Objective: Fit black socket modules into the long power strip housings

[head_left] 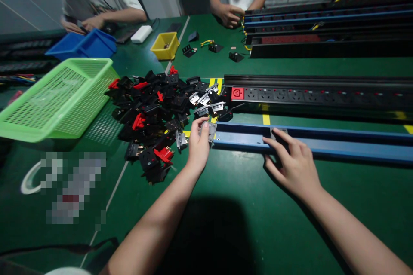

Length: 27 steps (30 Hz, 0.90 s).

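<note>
A long blue metal channel (240, 136) lies across the green table in front of me. At its left end my left hand (200, 139) pinches a small dark socket module (212, 131), thumb on top. Farther right, my right hand (292, 159) rests over the channel with its fingers spread; they touch a second dark socket module (280, 132) sitting in the channel. The fingers partly cover that module. Left of the channel spreads a heap of black and red socket modules (155, 107), close to my left hand.
Behind the channel lies a black power strip (290, 95) with one red socket (238, 93). A green basket (97, 94), a yellow bin (165, 46) and blue bins (82, 45) stand leftward. Two people in white work across the table, one near stacked strips (297, 49).
</note>
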Available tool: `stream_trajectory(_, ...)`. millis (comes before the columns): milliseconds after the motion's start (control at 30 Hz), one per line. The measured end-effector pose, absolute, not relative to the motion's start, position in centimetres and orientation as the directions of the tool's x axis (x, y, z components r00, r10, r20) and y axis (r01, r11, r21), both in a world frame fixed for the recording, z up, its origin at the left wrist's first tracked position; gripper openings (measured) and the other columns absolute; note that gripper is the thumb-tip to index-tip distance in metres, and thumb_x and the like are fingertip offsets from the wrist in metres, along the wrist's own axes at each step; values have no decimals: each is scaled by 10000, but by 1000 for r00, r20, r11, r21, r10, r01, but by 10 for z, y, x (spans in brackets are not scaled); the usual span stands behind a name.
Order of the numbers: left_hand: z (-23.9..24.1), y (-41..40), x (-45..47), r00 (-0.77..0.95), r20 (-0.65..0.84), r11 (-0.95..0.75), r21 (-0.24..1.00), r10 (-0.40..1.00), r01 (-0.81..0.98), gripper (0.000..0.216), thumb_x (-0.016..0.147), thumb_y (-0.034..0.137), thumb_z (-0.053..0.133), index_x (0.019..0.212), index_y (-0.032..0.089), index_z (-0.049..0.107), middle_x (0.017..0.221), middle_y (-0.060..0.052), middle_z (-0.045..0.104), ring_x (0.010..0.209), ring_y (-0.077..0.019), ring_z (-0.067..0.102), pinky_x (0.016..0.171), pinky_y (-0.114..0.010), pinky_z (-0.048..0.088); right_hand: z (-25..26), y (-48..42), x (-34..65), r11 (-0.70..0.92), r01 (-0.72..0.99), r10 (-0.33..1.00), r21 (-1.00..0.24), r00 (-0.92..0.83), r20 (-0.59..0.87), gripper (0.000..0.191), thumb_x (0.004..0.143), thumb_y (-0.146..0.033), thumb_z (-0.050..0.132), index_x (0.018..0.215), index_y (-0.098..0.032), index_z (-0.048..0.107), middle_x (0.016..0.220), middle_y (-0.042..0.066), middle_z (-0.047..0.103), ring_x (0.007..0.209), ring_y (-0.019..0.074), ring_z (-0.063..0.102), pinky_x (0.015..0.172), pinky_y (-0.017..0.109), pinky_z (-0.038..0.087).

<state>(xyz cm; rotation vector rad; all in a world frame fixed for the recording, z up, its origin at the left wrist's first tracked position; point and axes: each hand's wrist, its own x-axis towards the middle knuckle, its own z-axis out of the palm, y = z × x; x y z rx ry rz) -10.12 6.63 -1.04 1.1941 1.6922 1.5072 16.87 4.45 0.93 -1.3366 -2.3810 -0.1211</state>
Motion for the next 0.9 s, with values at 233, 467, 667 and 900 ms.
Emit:
stream_trajectory(233,-9,65,-99,-457,170,-10,943,873,331,335,996,465,426,1158,234,607,1106,-61,665,1031,-193,617,948,-332,463,8,45,170,546,827,793,-133,-459,400,507,866,-245,641,1360,-264,529,1472,126,488,1255,332,526,1002,473,449)
stream_trajectory(467,-12,63,-101,-378,176,-25,928,909,372,446,1007,470,395,1329,230,588,1340,-100,633,1275,-224,566,1127,-391,387,9,45,168,535,832,805,-148,-449,387,492,869,-233,617,1352,-269,526,1461,122,498,1221,310,535,983,467,455)
stream_trajectory(667,-12,62,-101,-377,144,7,928,915,372,465,977,470,474,1371,245,575,1346,-88,653,1299,-239,569,1147,-415,391,9,43,168,511,844,828,-159,-435,352,459,885,-242,579,1343,-249,552,1488,99,473,1229,293,508,1001,439,441)
stream_trajectory(900,-11,61,-101,-389,146,18,921,910,389,480,960,462,508,1389,254,564,1347,-73,655,1304,-246,565,1158,-416,383,11,43,168,505,852,835,-141,-440,332,442,904,-240,539,1345,-230,559,1501,94,454,1241,281,492,1013,419,428)
